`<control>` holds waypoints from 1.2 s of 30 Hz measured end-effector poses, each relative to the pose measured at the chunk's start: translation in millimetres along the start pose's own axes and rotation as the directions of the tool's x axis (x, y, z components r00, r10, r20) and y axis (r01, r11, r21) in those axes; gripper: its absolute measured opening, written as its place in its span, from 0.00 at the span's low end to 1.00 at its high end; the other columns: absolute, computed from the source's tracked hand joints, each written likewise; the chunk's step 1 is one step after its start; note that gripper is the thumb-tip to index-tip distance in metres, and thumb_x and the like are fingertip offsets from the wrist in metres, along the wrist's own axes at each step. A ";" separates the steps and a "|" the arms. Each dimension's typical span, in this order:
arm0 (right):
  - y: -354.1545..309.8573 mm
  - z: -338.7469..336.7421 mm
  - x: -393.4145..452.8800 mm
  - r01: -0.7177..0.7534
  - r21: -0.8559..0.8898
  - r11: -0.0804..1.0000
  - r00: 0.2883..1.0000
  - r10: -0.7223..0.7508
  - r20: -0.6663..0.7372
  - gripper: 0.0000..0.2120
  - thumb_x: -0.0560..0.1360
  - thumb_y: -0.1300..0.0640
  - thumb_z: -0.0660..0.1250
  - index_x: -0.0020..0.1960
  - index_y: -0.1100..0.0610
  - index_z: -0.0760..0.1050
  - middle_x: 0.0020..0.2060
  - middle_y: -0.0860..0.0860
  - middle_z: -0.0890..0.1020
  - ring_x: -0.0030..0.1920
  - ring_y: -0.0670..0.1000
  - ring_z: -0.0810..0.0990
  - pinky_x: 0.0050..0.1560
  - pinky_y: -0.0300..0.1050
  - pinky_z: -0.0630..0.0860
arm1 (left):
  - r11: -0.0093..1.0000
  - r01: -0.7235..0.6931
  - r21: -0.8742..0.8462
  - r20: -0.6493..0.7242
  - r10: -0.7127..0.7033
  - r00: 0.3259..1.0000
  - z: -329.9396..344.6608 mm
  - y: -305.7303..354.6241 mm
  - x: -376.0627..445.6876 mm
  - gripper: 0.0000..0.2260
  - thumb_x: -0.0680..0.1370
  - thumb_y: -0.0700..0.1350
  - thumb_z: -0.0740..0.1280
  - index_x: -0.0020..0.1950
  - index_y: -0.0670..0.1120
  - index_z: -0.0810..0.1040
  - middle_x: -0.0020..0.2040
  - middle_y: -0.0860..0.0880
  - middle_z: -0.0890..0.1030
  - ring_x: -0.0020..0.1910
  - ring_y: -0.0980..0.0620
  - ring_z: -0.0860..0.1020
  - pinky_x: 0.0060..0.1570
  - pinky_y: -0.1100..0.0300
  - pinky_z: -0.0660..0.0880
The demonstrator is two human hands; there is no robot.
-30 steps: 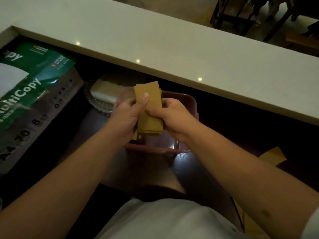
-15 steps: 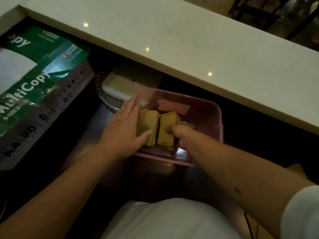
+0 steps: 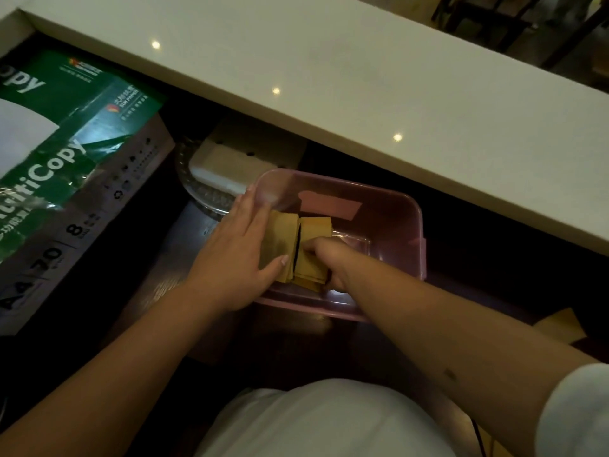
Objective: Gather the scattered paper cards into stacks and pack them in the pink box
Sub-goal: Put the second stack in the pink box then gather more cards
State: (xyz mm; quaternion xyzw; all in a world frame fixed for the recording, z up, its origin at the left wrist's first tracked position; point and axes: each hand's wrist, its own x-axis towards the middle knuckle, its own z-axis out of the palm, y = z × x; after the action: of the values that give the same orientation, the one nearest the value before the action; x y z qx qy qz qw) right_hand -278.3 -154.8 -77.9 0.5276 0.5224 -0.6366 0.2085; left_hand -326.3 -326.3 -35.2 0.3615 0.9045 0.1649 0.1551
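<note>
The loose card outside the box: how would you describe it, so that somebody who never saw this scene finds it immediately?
Start at the long pale counter across the top, then go down to the pink box beneath it. Right of the box, past the right forearm, one tan card lies alone on the dark surface. Unlike the card stacks in the box, no hand touches it.

Dim indoor scene under overhead lighting. Three small ceiling-lamp reflections dot the pale counter (image 3: 329, 77), the brightest surface. The recess beneath it lies in deep shadow, with detail lost around the pink box (image 3: 389, 225). A small glare patch shows on the box's near wall. Motion blur softens the paper ream (image 3: 66, 166) and hand edges. Wide-angle distortion bows straight lines near the frame margins.
</note>
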 end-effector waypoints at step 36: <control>374.3 -352.6 -104.7 -0.124 -0.534 0.836 0.831 -0.206 -0.516 0.63 0.60 0.35 0.76 0.77 0.43 0.34 0.78 0.54 0.33 0.77 0.60 0.34 0.75 0.67 0.45 | 0.894 0.049 -0.444 0.653 0.286 0.702 208.1 312.0 -78.0 0.16 0.74 0.39 0.70 0.59 0.49 0.70 0.52 0.52 0.77 0.50 0.63 0.78 0.43 0.71 0.72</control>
State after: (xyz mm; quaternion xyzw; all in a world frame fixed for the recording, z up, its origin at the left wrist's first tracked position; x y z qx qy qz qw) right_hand 224.7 -10.1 -115.3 0.5952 0.7308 -0.2844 0.1754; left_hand -1.2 -129.1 -81.4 0.4120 0.6910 0.2194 0.5519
